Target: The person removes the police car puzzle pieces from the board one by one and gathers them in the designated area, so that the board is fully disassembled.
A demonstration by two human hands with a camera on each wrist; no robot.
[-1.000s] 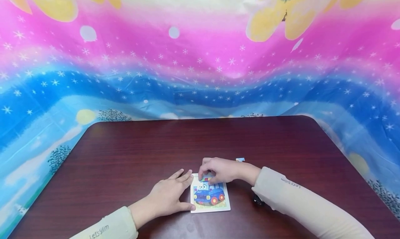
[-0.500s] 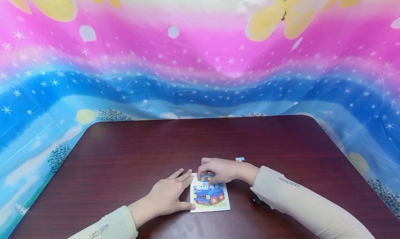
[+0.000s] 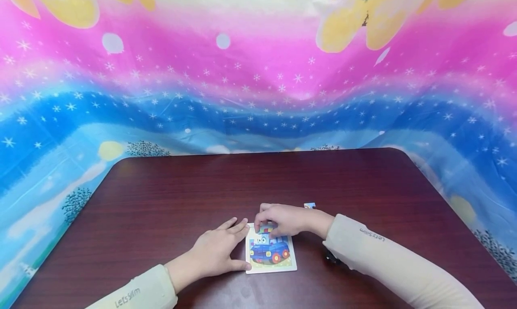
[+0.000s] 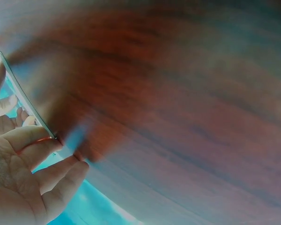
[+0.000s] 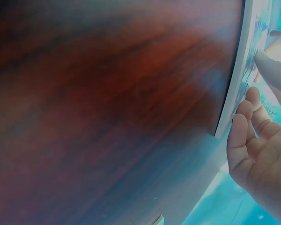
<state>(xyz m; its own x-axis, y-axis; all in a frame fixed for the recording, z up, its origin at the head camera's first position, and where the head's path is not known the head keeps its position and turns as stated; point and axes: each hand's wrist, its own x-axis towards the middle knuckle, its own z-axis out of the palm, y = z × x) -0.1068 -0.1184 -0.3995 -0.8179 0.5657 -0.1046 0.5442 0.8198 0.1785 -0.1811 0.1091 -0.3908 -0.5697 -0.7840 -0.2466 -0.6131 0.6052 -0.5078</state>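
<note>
A small jigsaw puzzle (image 3: 271, 250) in a white frame lies flat on the table, showing a blue cartoon police car. My left hand (image 3: 212, 250) rests along its left edge, thumb low and fingers spread near the upper corner. In the left wrist view, the fingers (image 4: 30, 145) look fairly straight beside the frame's edge. Reaching across the puzzle's top, my right hand (image 3: 282, 219) has curled fingers, its index finger and thumb pinching at a puzzle piece (image 3: 265, 229) with coloured lights. Part of the upper right picture is hidden under that hand.
One loose puzzle piece (image 3: 309, 205) lies on the dark wooden table (image 3: 194, 187), just beyond my right wrist. A small black object (image 3: 331, 256) shows under the right sleeve. A colourful patterned cloth (image 3: 242, 75) hangs behind and beside the table.
Both hands and the puzzle stay almost in place. Only a very slight shift of the whole head view shows.
</note>
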